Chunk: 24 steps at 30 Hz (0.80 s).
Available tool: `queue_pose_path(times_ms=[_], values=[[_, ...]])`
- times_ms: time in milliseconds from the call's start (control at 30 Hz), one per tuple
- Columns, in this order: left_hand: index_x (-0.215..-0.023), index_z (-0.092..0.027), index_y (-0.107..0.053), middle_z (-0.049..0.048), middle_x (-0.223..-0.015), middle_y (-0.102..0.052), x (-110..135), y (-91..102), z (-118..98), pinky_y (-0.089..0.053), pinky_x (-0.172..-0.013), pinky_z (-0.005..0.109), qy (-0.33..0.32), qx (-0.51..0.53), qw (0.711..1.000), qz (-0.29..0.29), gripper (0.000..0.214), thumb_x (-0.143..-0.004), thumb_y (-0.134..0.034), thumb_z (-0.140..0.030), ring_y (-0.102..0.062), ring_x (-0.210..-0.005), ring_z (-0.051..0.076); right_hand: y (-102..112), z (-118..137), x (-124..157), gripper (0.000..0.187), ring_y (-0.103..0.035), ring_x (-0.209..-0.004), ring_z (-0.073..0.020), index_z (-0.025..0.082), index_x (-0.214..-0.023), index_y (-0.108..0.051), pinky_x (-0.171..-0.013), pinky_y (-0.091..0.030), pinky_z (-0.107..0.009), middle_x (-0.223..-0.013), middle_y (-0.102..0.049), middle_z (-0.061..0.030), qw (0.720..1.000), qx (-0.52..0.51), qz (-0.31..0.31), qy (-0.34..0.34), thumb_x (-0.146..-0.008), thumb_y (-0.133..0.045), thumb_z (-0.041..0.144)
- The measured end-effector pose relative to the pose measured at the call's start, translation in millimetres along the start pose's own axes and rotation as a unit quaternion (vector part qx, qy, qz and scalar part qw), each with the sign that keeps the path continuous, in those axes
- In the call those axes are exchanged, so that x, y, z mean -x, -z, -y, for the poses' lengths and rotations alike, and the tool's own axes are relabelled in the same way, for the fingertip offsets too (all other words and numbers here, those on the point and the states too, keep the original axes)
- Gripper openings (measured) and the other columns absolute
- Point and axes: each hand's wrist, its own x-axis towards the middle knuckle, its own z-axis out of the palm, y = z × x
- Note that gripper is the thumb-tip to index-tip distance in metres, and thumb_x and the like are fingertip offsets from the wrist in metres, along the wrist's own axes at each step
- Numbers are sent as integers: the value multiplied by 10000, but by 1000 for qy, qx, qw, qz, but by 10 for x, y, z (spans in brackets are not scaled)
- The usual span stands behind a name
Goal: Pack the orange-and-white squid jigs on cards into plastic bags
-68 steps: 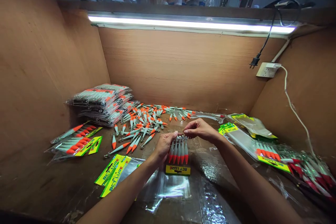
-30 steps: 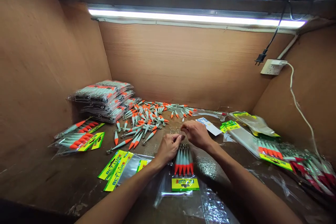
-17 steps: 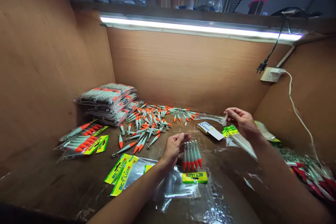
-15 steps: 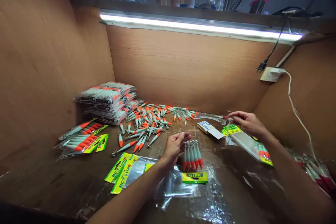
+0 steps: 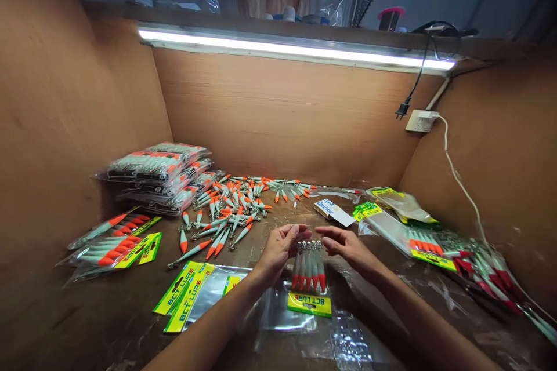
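Observation:
A clear bag of squid jigs (image 5: pixel 308 272) lies before me, its yellow-green card header toward me and the metal hooks at the far end. My left hand (image 5: pixel 281 246) is at the far left corner of this bag, thumb and forefinger pinched on its edge. Just to the right, my right hand (image 5: pixel 343 246) reaches over the hook end with its fingers apart; I make out nothing in them. Beneath the filled bag are flat clear bags (image 5: pixel 278 316). More header bags (image 5: pixel 191 295) lie left of my left forearm.
Loose orange-tipped jigs (image 5: pixel 235 214) are heaped behind my hands. Packed bundles (image 5: pixel 152 177) are stacked at the left wall, with filled bags (image 5: pixel 117 246) in front. A handwritten card (image 5: pixel 334 211), packets (image 5: pixel 391 232) and red-tipped jigs (image 5: pixel 491 272) are on the right.
My right hand has come from the packets at the far right to the hook end of the bag. My left hand stays at the bag. The view has shifted to the right.

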Motion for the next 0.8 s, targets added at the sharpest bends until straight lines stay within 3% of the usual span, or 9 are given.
queue_pose_path(times_ms=[100, 167, 300, 433, 600, 800], values=[[-1179, -122, -651, 182, -1155, -667, 5, 9, -15, -504, -788, 289, 16, -26, 999, 24, 628, -786, -723, -606, -661, -1011, 252, -112, -48, -34, 679, -469, -724, -27, 23, -1038, -682, -645, -393, -103, -902, -605, -90, 998, -51, -27, -7, -775, -659, 649], [-1140, -111, -684, 165, -1104, -683, -11, 35, 3, -491, -767, 267, 20, -85, 995, 43, 614, -739, -782, -565, -658, -951, 227, -122, -103, -38, 681, -440, -671, -19, 7, -957, -685, -620, -379, -109, -801, -578, -73, 997, -72, -35, -22, -745, -680, 653], [-938, -65, -735, 109, -842, -687, -70, 105, 79, -427, -614, 225, 29, -188, 981, 49, 582, -688, -792, -587, -579, -673, 143, -83, -197, -28, 682, -449, -644, -24, 17, -1026, -697, -601, -376, -118, -797, -586, -70, 997, -64, -5, -48, -736, -686, 634], [-934, -46, -733, 64, -691, -628, -132, 193, 104, -349, -529, 213, 54, -228, 970, 70, 613, -734, -725, -625, -471, -537, 100, -16, -231, -12, 591, -491, -671, -37, 55, -1076, -704, -638, -409, -123, -854, -621, -67, 999, -13, -4, -45, -772, -670, 560], [-880, -81, -769, 58, -748, -669, -211, 329, 64, -352, -600, 216, 8, -321, 939, 125, 461, -782, -721, -529, -504, -633, 122, -5, -296, -4, 341, -566, -812, -41, 128, -996, -725, -757, -397, -105, -929, -645, -29, 991, 128, -1, 26, -904, -561, 412], [-879, -103, -768, 62, -824, -704, -271, 436, 66, -421, -711, 235, -46, -383, 906, 174, 416, -852, -651, -501, -589, -766, 179, -56, -431, -43, 234, -545, -901, -45, 136, -972, -686, -808, -363, -111, -977, -620, -29, 963, 250, -28, 97, -942, -524, 303]])
